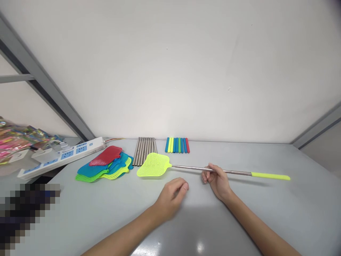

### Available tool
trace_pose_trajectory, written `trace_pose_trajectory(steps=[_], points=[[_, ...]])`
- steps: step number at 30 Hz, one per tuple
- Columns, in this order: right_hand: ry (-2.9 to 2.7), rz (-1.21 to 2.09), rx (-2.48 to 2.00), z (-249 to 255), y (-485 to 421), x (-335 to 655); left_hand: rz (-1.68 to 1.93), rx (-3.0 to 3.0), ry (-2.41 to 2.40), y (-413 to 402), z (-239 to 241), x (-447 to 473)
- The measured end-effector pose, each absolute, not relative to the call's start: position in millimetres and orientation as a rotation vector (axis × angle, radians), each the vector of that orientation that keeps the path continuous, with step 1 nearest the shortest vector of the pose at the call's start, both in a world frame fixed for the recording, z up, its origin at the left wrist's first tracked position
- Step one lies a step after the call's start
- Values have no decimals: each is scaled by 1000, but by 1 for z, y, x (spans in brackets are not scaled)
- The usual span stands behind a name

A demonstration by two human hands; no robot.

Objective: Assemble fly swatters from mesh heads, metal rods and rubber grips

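My right hand [217,180] grips the metal shaft of a telescopic fly swatter [154,165] near its middle. The swatter lies crosswise, its yellow-green mesh head to the left and a yellow-green handle sleeve [270,176] at the right end. A shadow under the shaft shows the handle end slightly above the table. My left hand [172,197] rests below the mesh head, apart from it, with fingers curled in and nothing visible in them. Behind the mesh head stands a row of metal rods [144,151], and to their right lie several coloured handle sleeves [177,145].
A pile of red, blue, green and yellow swatter heads [106,163] lies left on the grey table [301,213]. Beyond it runs a white power strip [77,153] with plugs in it. Plastic-wrapped colourful items [18,138] sit at the far left. A white wall closes off the back.
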State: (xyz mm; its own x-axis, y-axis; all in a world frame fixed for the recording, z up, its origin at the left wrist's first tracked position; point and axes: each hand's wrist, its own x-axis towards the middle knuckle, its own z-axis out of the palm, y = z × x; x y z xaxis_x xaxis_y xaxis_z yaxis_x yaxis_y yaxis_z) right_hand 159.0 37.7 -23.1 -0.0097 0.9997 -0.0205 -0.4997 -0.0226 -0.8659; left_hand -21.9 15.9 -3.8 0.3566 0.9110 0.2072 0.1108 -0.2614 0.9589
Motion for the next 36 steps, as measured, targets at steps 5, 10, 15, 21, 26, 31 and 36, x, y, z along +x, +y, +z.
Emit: trace_pose_trajectory(steps=[5, 10, 15, 21, 26, 31, 36], points=[[-856, 1435, -807, -23, 36, 159, 928, 2427, 828, 8, 5, -26], [-952, 1437, -803, -21, 35, 159, 908, 2634, 1104, 18, 5, -29], [-1108, 1478, -822, -20, 33, 158, 682, 2721, 1457, 24, 4, -33], [-1207, 1476, -818, -24, 32, 158, 390, 2721, 1511, 21, 9, -39], [-1239, 1473, -805, -26, 33, 158, 342, 2743, 1505, 18, 7, -40], [-1251, 1474, -811, -28, 33, 159, 243, 2757, 1443, 20, 7, -42], [-1304, 1450, -871, -27, 32, 159, 274, 2725, 1291, 24, 18, -46]])
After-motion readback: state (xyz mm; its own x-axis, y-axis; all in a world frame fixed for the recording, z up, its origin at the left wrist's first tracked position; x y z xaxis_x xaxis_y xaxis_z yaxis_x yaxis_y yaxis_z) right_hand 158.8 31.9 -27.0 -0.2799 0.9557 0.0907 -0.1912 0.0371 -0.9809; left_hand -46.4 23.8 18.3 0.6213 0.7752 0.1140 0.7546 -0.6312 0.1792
